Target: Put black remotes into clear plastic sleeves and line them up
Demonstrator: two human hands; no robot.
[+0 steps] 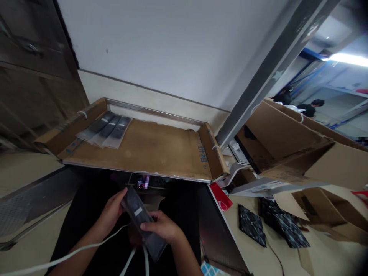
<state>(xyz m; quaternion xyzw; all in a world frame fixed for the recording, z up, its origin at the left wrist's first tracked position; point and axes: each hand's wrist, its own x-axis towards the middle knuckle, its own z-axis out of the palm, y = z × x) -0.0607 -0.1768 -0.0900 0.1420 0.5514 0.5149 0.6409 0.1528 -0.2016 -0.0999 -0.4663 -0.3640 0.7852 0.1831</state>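
A white cable (71,256) lies across the left forearm. The left hand (110,212) and right hand (162,228) have both grips clamped on a flat black item in clear plastic (135,207), above the lap. Risk: slick plastic could slip, or a cable snag could jerk it loose.

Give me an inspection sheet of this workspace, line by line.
Surface: cardboard-lined tray with metal edging; beige table to the right.
Job's things: bagged black remote control in the hands; three bagged remotes side by side on the tray.
Clutter: black patterned pads, red card, open cardboard boxes.
Hands: left hand and right hand both grip the held remote.
Cables: white cable across the left forearm; thin dark cable on the table.
Surroundings: white wall, dark wooden cabinet, two people in the distance.
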